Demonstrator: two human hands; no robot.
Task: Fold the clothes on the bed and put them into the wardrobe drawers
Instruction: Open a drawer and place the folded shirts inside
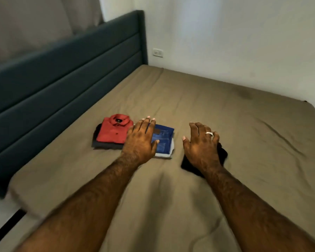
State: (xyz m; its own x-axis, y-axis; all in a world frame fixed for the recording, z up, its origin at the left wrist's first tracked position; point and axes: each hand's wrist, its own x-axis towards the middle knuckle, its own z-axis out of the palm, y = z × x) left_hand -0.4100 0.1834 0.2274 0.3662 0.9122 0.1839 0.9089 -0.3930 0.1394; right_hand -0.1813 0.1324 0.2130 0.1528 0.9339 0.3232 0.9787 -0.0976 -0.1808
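A folded red shirt (pixel 113 132) lies on a dark folded garment (pixel 98 143) on the bed (pixel 207 110). Right of it, folded blue jeans (pixel 163 140) rest on a pale folded piece (pixel 165 155). A black garment (pixel 223 154) lies further right, mostly hidden by my right hand. My left hand (pixel 141 140) hovers with fingers spread over the left part of the jeans, holding nothing. My right hand (pixel 202 145), wearing a ring, is stretched out with relaxed fingers above the black garment; contact cannot be told.
A dark teal padded headboard (pixel 62 77) runs along the left side of the bed. White walls stand behind and to the right, with a wall socket (pixel 158 52). The olive sheet is wrinkled. A strip of floor shows at the lower left.
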